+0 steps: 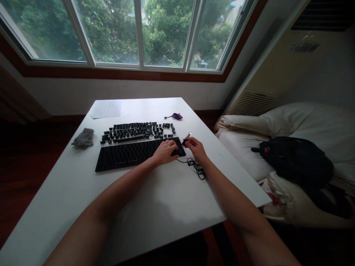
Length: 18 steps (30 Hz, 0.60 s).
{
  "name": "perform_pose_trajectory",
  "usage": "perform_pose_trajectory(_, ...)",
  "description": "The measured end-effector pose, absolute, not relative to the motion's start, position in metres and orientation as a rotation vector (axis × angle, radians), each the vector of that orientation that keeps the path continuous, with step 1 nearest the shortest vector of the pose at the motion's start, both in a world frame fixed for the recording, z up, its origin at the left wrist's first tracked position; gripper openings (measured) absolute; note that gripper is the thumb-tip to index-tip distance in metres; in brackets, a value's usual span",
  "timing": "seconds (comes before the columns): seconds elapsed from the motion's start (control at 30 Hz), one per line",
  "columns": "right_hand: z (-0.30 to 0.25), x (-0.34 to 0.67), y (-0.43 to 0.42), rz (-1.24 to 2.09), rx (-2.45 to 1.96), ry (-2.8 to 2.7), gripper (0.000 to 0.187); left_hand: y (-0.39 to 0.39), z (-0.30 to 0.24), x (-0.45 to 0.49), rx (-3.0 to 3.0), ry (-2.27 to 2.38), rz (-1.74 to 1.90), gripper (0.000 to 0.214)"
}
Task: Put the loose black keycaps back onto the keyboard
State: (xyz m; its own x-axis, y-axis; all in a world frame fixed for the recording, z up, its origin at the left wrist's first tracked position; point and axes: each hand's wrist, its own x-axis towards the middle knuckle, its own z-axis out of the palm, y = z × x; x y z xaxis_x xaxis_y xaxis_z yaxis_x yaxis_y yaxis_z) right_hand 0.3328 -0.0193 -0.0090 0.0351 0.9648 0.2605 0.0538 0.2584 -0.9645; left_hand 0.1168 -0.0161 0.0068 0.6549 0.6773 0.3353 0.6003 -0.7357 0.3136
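A black keyboard with its keycaps off lies across the white table. My left hand rests on its right part, fingers spread and lying over the edge area, holding nothing. Just off the keyboard's right end, my right hand pinches a small dark tool with a shiny metal end pointing up and away; its exact kind is too small to make out. A coiled black cable lies below my right hand. Behind the keyboard, loose black keycaps are laid out in rows, with the long space bar in front.
A grey cloth lies left of the keycaps. Paper sheets are at the table's far left corner. A small purple item lies at the far right. Beyond the table's right edge, a black bag rests on a pale sofa.
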Motion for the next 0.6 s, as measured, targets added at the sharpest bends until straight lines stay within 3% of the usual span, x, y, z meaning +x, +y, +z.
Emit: perform_pose_trajectory(0.6,0.017,0.335,-0.039,0.675,-1.171,-1.944,0.023,-0.014,0.001,0.115,2.72,1.022,0.713,0.029)
